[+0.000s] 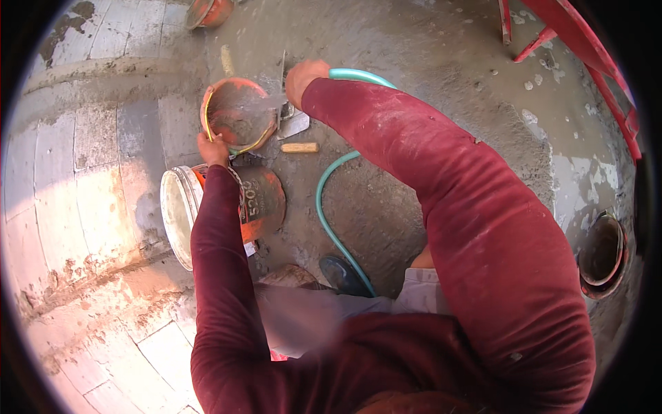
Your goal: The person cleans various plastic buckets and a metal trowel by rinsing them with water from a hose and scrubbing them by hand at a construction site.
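My left hand [214,149] is closed on the near rim of an orange bucket [205,110], which is tilted with its mouth showing and grey wet residue inside. A yellow strip runs along part of that rim. On the bucket's right, my right hand [304,78] is wrapped round a green hose [360,74], and a blurred spray of water crosses the bucket's mouth. The hose loops under my right arm towards me. Below the right hand lies a metal trowel blade [295,125], with a wooden handle [300,148] close by.
A larger orange and black bucket [265,200] with a whitish rim lies on its side beneath my left forearm. Grey blocks [93,138] line the left. Another orange bucket [210,12] is at the far edge, red metal legs [538,43] at far right, a dark bucket [601,255] at right.
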### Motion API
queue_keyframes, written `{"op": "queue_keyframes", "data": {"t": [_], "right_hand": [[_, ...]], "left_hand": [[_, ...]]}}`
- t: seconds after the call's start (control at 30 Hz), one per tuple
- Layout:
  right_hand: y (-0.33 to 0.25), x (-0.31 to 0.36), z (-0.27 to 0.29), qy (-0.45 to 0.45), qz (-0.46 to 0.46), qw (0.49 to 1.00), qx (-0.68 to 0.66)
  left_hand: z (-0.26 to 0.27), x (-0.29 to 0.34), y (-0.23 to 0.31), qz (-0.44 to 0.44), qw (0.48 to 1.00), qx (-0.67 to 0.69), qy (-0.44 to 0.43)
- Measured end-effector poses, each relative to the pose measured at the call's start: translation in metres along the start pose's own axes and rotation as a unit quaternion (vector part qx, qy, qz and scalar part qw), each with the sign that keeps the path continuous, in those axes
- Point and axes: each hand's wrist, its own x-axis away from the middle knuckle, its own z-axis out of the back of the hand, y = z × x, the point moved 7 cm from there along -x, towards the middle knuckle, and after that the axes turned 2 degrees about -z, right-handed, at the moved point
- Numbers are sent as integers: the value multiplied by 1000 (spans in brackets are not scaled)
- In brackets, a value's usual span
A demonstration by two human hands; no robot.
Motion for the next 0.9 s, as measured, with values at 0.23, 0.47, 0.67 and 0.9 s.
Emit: {"op": "queue_keyframes", "data": {"t": [0.23, 0.47, 0.67, 0.9], "right_hand": [[-50, 27, 4, -60, 142, 987, 46], [-18, 6, -1, -17, -55, 997, -60], [-47, 10, -7, -97, 87, 986, -108], [-8, 3, 18, 21, -84, 990, -112]], "left_hand": [[-5, -10, -2, -64, 994, 57, -66], [4, 13, 52, -159, 986, 28, -45], [1, 52, 113, -305, 948, -75, -47], [-47, 104, 136, -281, 930, -132, -199]]}}
